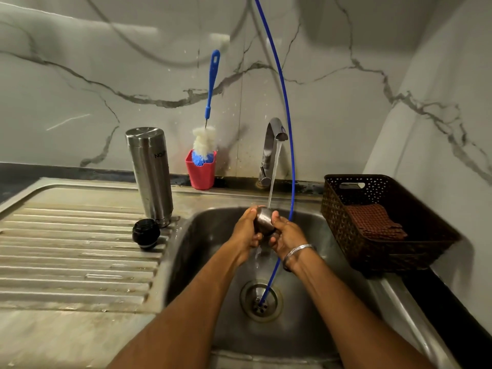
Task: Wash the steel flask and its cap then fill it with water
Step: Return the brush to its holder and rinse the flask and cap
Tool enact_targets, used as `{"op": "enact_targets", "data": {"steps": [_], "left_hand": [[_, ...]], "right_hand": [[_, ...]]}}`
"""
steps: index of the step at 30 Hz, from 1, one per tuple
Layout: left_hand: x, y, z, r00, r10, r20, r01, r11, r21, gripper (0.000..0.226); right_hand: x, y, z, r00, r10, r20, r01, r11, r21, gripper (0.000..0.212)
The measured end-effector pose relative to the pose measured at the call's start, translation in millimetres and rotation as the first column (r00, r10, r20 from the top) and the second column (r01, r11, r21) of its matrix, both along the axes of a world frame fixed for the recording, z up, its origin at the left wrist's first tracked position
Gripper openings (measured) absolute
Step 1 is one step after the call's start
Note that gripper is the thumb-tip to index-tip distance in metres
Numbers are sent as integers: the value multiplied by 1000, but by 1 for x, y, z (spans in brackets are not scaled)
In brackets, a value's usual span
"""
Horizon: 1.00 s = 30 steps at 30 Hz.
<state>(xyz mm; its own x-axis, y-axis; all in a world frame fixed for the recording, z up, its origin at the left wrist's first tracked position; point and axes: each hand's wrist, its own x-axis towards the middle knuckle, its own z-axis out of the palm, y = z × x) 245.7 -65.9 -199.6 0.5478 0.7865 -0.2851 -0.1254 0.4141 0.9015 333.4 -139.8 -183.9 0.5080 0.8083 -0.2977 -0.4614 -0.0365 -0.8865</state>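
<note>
The steel flask (150,174) stands upside down on the draining board, left of the sink basin (207,235). A black inner stopper (146,233) lies in front of it. Over the basin, my left hand (245,231) and my right hand (286,234) both grip the small steel cap (263,219). Water runs from the tap (274,139) onto the cap and drips down toward the drain (261,300).
A blue-handled bottle brush (206,134) stands in a red holder (201,171) against the marble wall. A thin blue hose (288,145) hangs into the drain. A dark woven basket (378,222) with a folded cloth sits right of the sink.
</note>
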Motion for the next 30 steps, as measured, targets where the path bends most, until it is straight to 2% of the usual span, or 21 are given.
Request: {"op": "enact_targets", "data": {"steps": [2, 5, 7, 8, 9, 11, 12, 14, 16, 18, 20, 22, 24, 25, 26, 27, 29, 30], "left_hand": [[0, 1, 0, 999, 14, -50, -14, 1000, -9, 32], [1, -1, -1, 997, 51, -63, -48, 998, 36, 35], [3, -5, -1, 996, 69, -57, -60, 988, 141, 36], [5, -7, -3, 993, 70, -90, -44, 962, 270, 36], [5, -8, -8, 982, 88, -170, 0, 889, 458, 38], [5, -11, -18, 931, 157, -329, 149, 659, 737, 44], [6, -10, -19, 915, 189, -357, 182, 597, 781, 41], [11, -5, -15, 905, 235, -354, 161, 582, 797, 32], [18, 3, -6, 885, 233, -402, 157, 666, 730, 34], [24, 10, -3, 888, 130, -441, 169, 800, 576, 39], [24, 14, -2, 890, -58, -452, 189, 950, 249, 41], [17, 16, -3, 930, -216, -298, 192, 975, -107, 43], [19, 17, -4, 968, -188, -166, 149, 963, -224, 47], [24, 14, -5, 979, -115, -171, 88, 984, -156, 49], [30, 8, -6, 979, -9, -201, 9, 1000, 1, 50], [34, 3, -8, 966, 111, -234, -63, 977, 203, 49], [35, -4, -16, 929, 268, -257, -87, 830, 550, 40], [32, -4, -22, 921, 294, -254, -57, 749, 661, 36]], "right_hand": [[1, -1, -1, 1000, 4, -12, -4, 1000, -16, 22], [2, -3, 0, 987, 2, -161, 1, 1000, 20, 23], [3, -3, -2, 972, -18, -233, 26, 999, 31, 22], [2, -2, -3, 971, -28, -238, 36, 999, 30, 21], [2, -1, -3, 976, -34, -217, 41, 999, 27, 20], [0, -3, 1, 997, -33, -77, 34, 999, 10, 15], [0, -5, 3, 999, -30, 17, 30, 1000, 7, 15], [3, -9, 5, 986, -3, 165, 1, 1000, 9, 19], [7, -10, 2, 950, 52, 308, -46, 999, -27, 22], [10, -10, -4, 898, 80, 432, -71, 997, -37, 20], [15, -10, -10, 814, 111, 571, -124, 992, -16, 16], [19, -9, -13, 655, 162, 738, -175, 983, -60, 15], [20, -4, -19, 525, 146, 838, -124, 988, -94, 16], [17, -1, -21, 518, 112, 848, -71, 994, -87, 18], [12, 2, -20, 561, 62, 826, -14, 998, -65, 20], [7, 5, -18, 634, 10, 773, 42, 998, -47, 23], [6, 9, -14, 789, -57, 611, 118, 991, -60, 29], [6, 9, -11, 860, -57, 507, 124, 987, -99, 30]]}}
